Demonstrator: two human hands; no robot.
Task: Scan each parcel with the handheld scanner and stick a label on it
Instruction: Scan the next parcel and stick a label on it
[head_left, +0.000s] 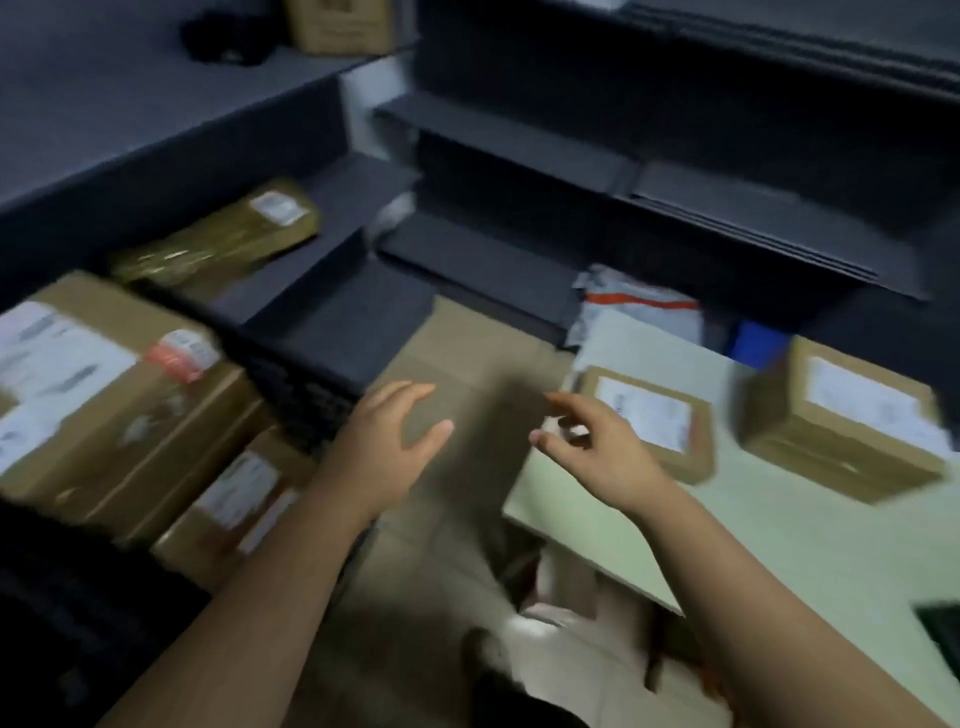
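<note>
The view is blurred by motion. My left hand (387, 441) hangs over the floor gap with its fingers apart, holding nothing. My right hand (592, 447) reaches out just left of a small cardboard parcel (649, 421) with a white label, lying at the near corner of the pale table (779, 545); its fingers are spread and empty. A second labelled parcel (841, 421) sits further right on the table. At the left, a large labelled box (104, 400) and a smaller box (234, 504) are stacked. No scanner is visible.
Dark shelves (519, 145) run along the back; a taped brown parcel (223, 239) lies on a low shelf at the left. A white and orange mailer bag (634, 306) and something blue (758, 338) sit behind the table. A dark object (940, 623) lies at the table's right edge.
</note>
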